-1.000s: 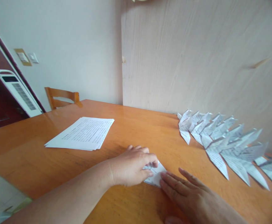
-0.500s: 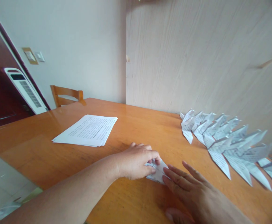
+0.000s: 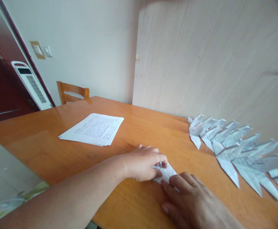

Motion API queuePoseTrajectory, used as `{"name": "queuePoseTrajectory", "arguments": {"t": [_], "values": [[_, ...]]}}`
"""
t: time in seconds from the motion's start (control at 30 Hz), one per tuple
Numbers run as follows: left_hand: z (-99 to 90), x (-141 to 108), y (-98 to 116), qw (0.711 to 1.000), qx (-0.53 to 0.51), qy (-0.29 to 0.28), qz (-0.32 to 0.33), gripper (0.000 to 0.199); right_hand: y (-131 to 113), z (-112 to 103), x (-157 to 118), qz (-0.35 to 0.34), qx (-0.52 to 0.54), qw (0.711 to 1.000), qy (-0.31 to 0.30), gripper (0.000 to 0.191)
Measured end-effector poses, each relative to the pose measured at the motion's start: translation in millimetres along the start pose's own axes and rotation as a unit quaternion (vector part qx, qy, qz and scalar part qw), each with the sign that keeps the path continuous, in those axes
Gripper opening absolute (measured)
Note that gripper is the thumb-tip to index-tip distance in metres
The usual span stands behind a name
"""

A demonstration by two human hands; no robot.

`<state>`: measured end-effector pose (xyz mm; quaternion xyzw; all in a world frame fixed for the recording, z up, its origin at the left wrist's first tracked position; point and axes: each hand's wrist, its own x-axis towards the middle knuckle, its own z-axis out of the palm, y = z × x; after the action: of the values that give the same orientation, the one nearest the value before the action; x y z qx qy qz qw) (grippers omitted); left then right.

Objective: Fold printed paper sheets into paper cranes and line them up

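Note:
A small folded piece of printed paper (image 3: 165, 171) lies on the wooden table between my two hands. My left hand (image 3: 146, 163) holds its left end, with thumb and index finger closed on it. From the right, my right hand (image 3: 193, 200) presses on the paper's near right part. Its fingers are bent over that part and partly hide it, while the thumb sits lower, near the tabletop. Off to the right stand rows of folded paper pieces (image 3: 229, 152) with pointed, upright flaps and print on them.
A stack of printed sheets (image 3: 93, 130) lies left of my hands on the table (image 3: 139, 124). Behind the table are a wooden chair (image 3: 73, 92) and a pale wood panel (image 3: 201, 57). At lower left, a plastic bag (image 3: 10, 206) shows beside the table edge.
My right hand's fingers, stretched out flat before, are now bent over the paper. My left hand keeps its hold. The whole view has shifted slightly.

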<state>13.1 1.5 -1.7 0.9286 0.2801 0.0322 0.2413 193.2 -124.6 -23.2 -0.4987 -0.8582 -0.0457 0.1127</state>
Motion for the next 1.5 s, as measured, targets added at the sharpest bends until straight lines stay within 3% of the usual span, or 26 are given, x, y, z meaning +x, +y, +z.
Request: {"name": "queuePoseTrajectory", "arguments": {"t": [0.1, 0.27, 0.47, 1.0, 1.23, 1.37, 1.5], "values": [[-0.3, 0.1, 0.2, 1.000, 0.002, -0.002, 0.003, 0.026, -0.1, 3.2, -3.1, -0.006, -0.002, 1.000, 0.012, 0.018], [-1.1, 0.5, 0.3, 1.000, 0.008, -0.007, 0.005, 0.027, -0.3, 1.8, -2.3, -0.022, -0.009, 1.000, 0.016, 0.033], [-1.5, 0.3, 0.6, 1.000, 0.005, -0.004, 0.004, 0.026, -4.2, -0.7, 3.1, -0.004, -0.003, 1.000, -0.009, 0.023], [-1.8, 1.3, 0.7, 1.000, -0.003, -0.011, 0.001, 0.025, -1.6, 3.7, 5.0, -0.027, 0.031, 0.999, 0.004, 0.030], [-2.7, 1.1, 1.1, 1.000, -0.006, -0.012, -0.001, 0.025, -4.0, -5.4, 6.2, -0.018, 0.047, 0.999, -0.007, 0.029], [-3.0, 1.5, 0.7, 1.000, -0.004, -0.016, -0.001, 0.026, 0.5, -11.2, 6.2, 0.015, 0.129, 0.991, -0.014, 0.019], [-1.6, 2.2, -0.8, 1.000, -0.005, -0.012, 0.002, 0.026, 13.5, -13.2, 3.7, 0.171, 0.249, 0.953, -0.008, 0.026]]}}
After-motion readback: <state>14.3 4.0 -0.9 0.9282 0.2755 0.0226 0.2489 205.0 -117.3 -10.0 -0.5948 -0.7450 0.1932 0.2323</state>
